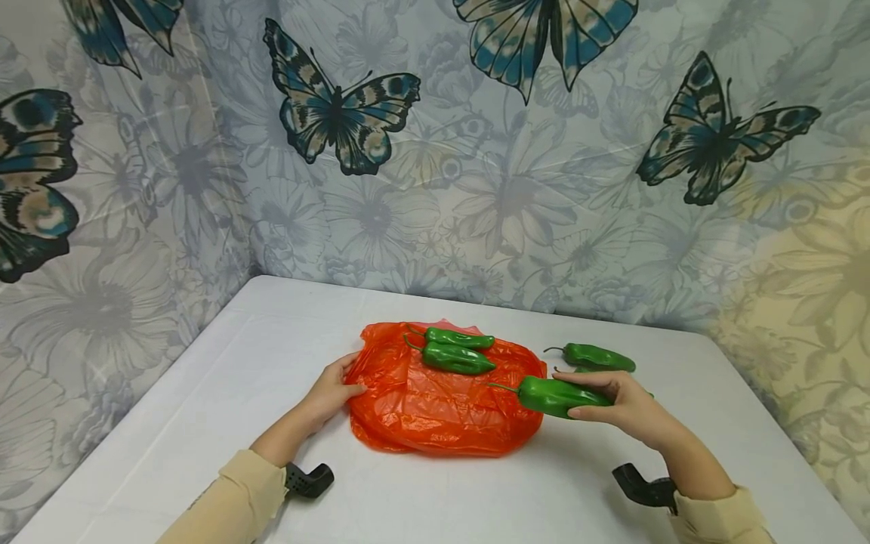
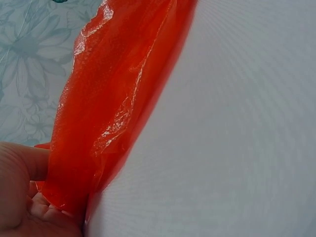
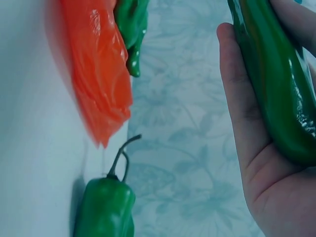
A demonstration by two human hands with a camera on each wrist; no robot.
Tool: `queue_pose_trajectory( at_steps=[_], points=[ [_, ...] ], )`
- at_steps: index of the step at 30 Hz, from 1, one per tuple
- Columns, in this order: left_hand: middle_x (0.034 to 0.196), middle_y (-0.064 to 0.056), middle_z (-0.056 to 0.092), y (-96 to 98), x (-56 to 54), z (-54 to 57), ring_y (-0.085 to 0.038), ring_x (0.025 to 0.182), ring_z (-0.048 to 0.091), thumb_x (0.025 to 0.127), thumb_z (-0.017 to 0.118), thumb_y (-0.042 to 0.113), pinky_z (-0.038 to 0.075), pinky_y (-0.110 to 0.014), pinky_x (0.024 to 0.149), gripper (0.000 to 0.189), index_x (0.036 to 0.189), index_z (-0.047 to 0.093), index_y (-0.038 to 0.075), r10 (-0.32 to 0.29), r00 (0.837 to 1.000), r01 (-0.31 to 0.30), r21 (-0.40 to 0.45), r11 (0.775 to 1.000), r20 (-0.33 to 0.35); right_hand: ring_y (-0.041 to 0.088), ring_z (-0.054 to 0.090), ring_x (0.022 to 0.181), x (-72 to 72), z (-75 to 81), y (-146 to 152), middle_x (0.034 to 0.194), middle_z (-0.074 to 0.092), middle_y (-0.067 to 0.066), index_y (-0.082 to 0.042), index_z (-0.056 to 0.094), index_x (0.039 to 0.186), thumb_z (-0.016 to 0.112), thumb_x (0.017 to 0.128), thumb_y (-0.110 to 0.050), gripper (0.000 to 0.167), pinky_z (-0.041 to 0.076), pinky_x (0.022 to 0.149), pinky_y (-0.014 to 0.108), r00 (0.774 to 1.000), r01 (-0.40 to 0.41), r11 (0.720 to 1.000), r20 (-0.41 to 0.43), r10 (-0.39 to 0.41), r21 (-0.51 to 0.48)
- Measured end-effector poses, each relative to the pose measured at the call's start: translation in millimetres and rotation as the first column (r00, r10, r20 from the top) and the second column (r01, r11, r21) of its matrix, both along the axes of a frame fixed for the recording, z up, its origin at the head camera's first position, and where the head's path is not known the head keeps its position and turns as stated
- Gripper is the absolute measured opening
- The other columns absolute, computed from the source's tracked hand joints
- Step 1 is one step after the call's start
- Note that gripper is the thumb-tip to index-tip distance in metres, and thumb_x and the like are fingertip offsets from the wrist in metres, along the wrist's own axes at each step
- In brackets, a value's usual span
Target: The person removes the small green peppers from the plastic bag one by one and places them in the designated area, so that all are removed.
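Observation:
A crinkled red-orange plastic bag point(image 1: 435, 423) lies flat on the white table in the head view. My left hand point(image 1: 331, 389) grips its left edge; in the left wrist view the thumb is over the bag's film point(image 2: 113, 89) and the fingers are behind it. Two green peppers point(image 1: 458, 359) rest on top of the bag. At its right side, my right hand point(image 1: 632, 408) holds another green pepper point(image 1: 553, 397) above the table, stem pointing left. The right wrist view shows that pepper point(image 3: 276, 79) between thumb and fingers.
Behind the right hand, a green pepper point(image 1: 598, 357) lies on the table point(image 1: 299, 317), with another partly hidden by the hand. Black wrist-mounted devices point(image 1: 309, 480) sit at both sleeves. Fabric printed with butterflies point(image 1: 340, 98) hangs behind and beside the table.

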State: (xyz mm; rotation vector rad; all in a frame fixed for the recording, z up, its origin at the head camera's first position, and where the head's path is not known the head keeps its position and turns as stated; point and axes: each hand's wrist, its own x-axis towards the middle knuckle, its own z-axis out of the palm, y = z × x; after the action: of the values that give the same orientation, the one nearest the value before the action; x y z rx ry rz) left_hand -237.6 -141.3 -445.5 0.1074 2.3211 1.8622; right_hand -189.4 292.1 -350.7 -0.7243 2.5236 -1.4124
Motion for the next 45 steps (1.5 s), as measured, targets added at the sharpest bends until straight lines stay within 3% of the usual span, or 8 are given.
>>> queue_pose_trajectory(
  at_steps=[8,21,29,40,45],
  points=[
    [0.145,-0.023,0.036,0.5,-1.2,-0.5,-0.035,0.131,0.039,0.083,0.052,-0.009,0.038,-0.044,0.106,0.065,0.143,0.028,-0.003,0.001,1.0,-0.001,0.005,1.0,0.002,-0.004,0.057,0.097,3.1,-1.8,14,0.116,0.061,-0.025,0.005,0.051,0.129,0.066,0.082,-0.006,0.05,0.053,0.075,0.021,0.999,0.009,1.0,0.036,-0.009,-0.009],
    [0.145,-0.025,0.035,0.4,1.7,2.5,-0.037,0.132,0.038,0.084,0.053,-0.008,0.037,-0.045,0.106,0.065,0.143,0.027,-0.004,-0.015,1.0,0.015,0.006,1.0,-0.007,-0.007,0.056,0.099,9.7,0.9,27,0.116,0.058,-0.028,0.0,0.052,0.13,0.065,0.083,-0.006,0.049,0.054,0.075,0.021,0.998,0.045,0.999,0.052,-0.045,0.001],
    [0.144,-0.024,0.037,1.0,1.4,1.1,-0.035,0.13,0.04,0.083,0.054,-0.008,0.039,-0.043,0.105,0.064,0.143,0.029,-0.003,0.009,1.0,-0.009,-0.001,1.0,0.002,-0.01,0.054,0.104,11.6,-3.6,30,0.119,0.057,-0.026,0.006,0.048,0.13,0.064,0.084,-0.006,0.051,0.053,0.076,0.02,0.997,0.042,0.999,0.071,-0.041,-0.012],
    [0.145,-0.022,0.038,1.2,0.6,1.7,-0.034,0.131,0.039,0.083,0.053,-0.008,0.037,-0.045,0.107,0.065,0.143,0.03,-0.001,0.012,1.0,-0.012,-0.014,1.0,-0.002,-0.003,0.059,0.095,14.3,-10.5,46,0.112,0.058,-0.029,-0.004,0.052,0.131,0.062,0.086,-0.007,0.047,0.054,0.072,0.023,0.988,0.107,0.994,0.111,-0.109,0.021],
    [0.144,-0.023,0.038,1.8,0.9,0.8,-0.035,0.131,0.04,0.083,0.053,-0.008,0.037,-0.045,0.107,0.064,0.143,0.03,-0.002,0.012,1.0,-0.012,-0.013,1.0,0.0,-0.007,0.056,0.097,10.5,-9.7,56,0.112,0.055,-0.031,-0.004,0.052,0.131,0.062,0.086,-0.009,0.047,0.053,0.071,0.023,0.987,0.123,0.99,0.1,-0.129,0.063]
  ],
)
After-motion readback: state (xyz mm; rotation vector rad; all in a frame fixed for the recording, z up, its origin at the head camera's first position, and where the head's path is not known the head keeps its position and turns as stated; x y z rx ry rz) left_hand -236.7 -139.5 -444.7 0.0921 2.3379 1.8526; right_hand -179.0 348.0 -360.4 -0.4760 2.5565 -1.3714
